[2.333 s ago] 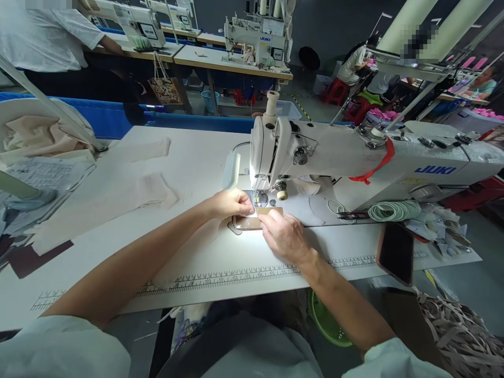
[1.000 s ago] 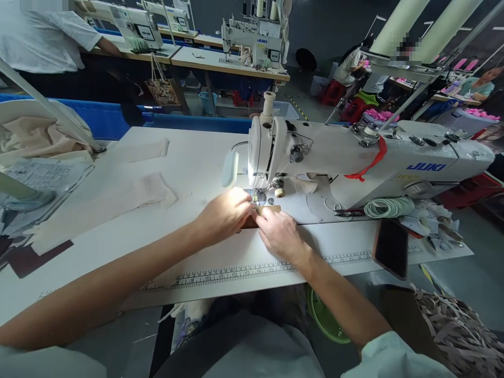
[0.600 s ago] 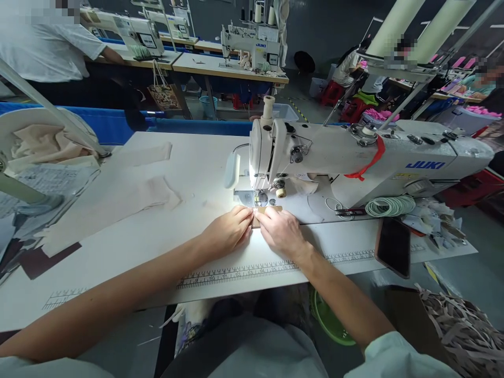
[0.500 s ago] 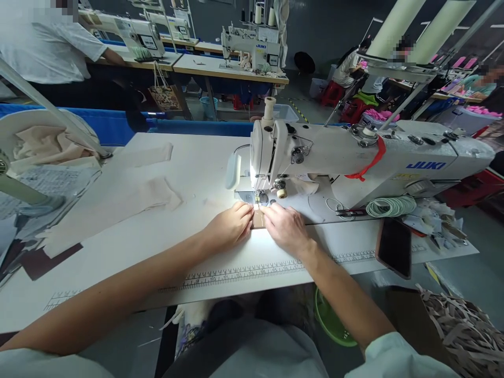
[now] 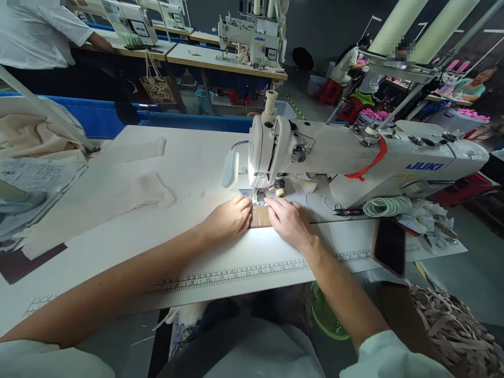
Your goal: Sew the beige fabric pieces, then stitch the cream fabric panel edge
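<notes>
My left hand [image 5: 230, 216] is closed, fingertips bunched just left of the presser foot [image 5: 258, 195] of a white sewing machine [image 5: 270, 149]. A pale piece of fabric [image 5: 212, 197], faint against the white table, runs up to its fingers. My right hand [image 5: 290, 221] rests right of the foot, fingers bent and pressed together; whatever they pinch is hidden. Between both hands lies a shiny brown patch [image 5: 260, 216] with short light thread bits on it. The needle area is partly covered by the fingertips.
Pale cut fabric [image 5: 144, 191] lies on the table to the left. At the right are a coil of light green cord [image 5: 386, 206], dark snips [image 5: 348, 211], a phone [image 5: 389, 245] and scraps [image 5: 427, 220]. A ruler strip [image 5: 244, 273] runs along the front edge.
My right hand has drawn slightly right and back, baring more of the brown patch. My left hand stays nearly in place. The whole view has shifted a little.
</notes>
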Action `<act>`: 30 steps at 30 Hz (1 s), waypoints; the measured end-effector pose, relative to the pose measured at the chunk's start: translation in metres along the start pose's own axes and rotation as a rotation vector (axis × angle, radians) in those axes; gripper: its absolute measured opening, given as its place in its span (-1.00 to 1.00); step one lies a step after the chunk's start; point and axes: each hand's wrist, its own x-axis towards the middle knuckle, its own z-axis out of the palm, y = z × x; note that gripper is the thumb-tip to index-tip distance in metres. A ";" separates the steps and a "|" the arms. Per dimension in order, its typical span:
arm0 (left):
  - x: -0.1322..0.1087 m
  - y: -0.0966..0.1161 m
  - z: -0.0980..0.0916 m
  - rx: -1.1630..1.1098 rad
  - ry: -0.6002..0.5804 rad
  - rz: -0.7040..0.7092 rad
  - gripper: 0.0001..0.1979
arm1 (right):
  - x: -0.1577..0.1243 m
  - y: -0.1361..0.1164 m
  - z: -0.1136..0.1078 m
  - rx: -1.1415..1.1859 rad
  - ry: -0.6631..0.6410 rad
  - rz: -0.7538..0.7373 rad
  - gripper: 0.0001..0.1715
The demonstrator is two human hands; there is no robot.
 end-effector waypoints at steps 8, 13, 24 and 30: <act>0.005 0.002 -0.007 0.021 -0.056 0.003 -0.62 | -0.002 -0.004 -0.003 0.081 -0.054 0.041 -0.67; 0.006 0.001 -0.009 0.010 -0.075 0.007 -0.64 | 0.011 0.006 -0.006 0.219 -0.076 0.153 -0.79; 0.004 -0.002 -0.007 -0.022 -0.013 0.021 -0.72 | 0.019 0.008 -0.004 0.253 0.033 0.301 -0.59; 0.007 -0.007 -0.009 -0.001 -0.068 -0.018 -0.68 | 0.022 0.005 0.002 0.198 0.042 0.315 -0.60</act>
